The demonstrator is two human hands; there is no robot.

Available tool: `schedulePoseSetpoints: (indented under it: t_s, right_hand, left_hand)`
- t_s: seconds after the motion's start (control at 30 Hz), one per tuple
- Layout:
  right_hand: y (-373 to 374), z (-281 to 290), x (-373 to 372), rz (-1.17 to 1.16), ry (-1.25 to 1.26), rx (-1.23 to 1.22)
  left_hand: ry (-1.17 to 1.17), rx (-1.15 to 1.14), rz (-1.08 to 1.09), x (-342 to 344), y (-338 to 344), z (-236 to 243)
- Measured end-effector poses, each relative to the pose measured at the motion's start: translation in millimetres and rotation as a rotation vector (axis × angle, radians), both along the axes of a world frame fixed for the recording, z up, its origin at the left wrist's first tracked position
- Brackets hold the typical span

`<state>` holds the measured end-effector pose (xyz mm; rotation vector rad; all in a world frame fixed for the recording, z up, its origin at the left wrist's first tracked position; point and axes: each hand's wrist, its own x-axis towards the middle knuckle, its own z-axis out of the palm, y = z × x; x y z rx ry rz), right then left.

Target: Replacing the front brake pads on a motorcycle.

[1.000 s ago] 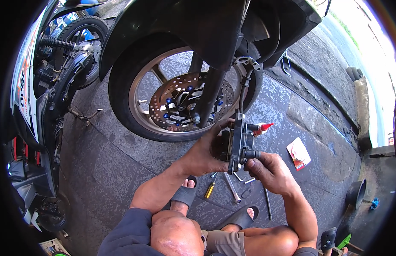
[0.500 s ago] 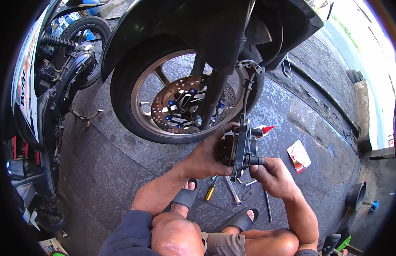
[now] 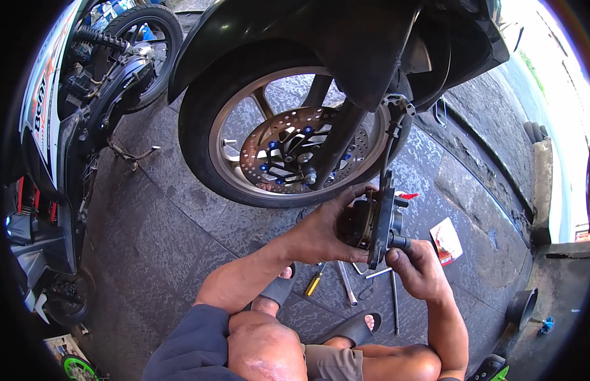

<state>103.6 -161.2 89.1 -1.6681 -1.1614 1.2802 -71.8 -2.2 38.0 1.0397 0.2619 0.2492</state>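
A dark brake caliper (image 3: 382, 222) is held up in front of the motorcycle's front wheel. My left hand (image 3: 323, 230) wraps round its left side, fingers over the top and thumb below. On the caliper's right side, the thumb and fingers of my right hand (image 3: 422, 270) are closed on a short black slide pin (image 3: 400, 242). A dark hose (image 3: 385, 152) runs up from the caliper towards the fork. Behind my hands is the drilled brake disc (image 3: 260, 143) with blue bolts, mounted on the wheel (image 3: 196, 136).
On the floor lie a yellow-handled screwdriver (image 3: 313, 284), a wrench (image 3: 348, 286) and a long dark rod (image 3: 396, 303). A red-and-white packet (image 3: 446, 240) and a red nozzle tip (image 3: 407, 196) are beyond my right hand. Another motorcycle (image 3: 79, 127) stands at left, a black tub (image 3: 522, 306) at right.
The whole view has shifted, so wheel and floor sit further right. My hands and the caliper have moved slightly right; both hands keep their hold.
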Motion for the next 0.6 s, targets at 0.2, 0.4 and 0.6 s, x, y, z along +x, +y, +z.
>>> schedulePoseSetpoints:
  t_s: [0.2,0.4,0.6]
  right_hand:
    - [-0.9,-4.6,-0.2,0.037,-0.239,0.264]
    - [-1.1,1.9,5.7,-0.041,0.208,-0.103]
    - [1.3,3.1,2.7,0.105,-0.346,0.319]
  left_hand:
    - [0.025,0.015,-0.019,-0.7,1.3,2.5]
    - [-0.064,0.067,-0.004,0.8,0.8,-0.9]
    - [-0.037,0.029,-0.026,0.7,1.2,-2.5]
